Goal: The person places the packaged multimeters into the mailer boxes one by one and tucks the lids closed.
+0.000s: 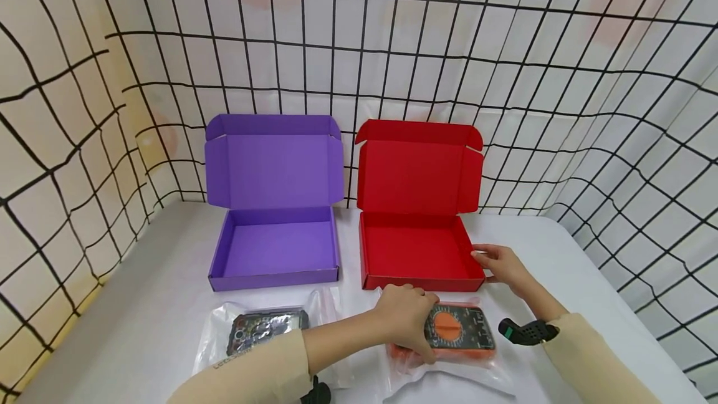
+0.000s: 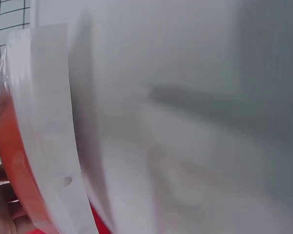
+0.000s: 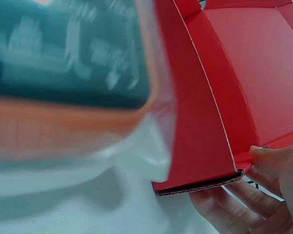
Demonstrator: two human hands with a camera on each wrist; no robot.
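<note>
My left hand [image 1: 405, 317] grips a multimeter [image 1: 461, 328] with an orange dial and orange casing, wrapped in a clear plastic bag [image 2: 46, 97]. The multimeter is held just in front of the open red box [image 1: 415, 251], its dial side facing up. At the box's front right corner, my right hand [image 1: 505, 269] pinches the side wall. In the right wrist view, the thumb is inside the wall and the fingers [image 3: 244, 212] are outside it. The left palm covers the multimeter's left end in the head view.
An open purple box [image 1: 283, 248] stands left of the red one, its lid upright. In front of it lies a bagged dark device [image 1: 266, 326], partly behind my left forearm. Black wire grid [image 1: 392, 52] surrounds the white table [image 1: 162, 273] at the back and sides.
</note>
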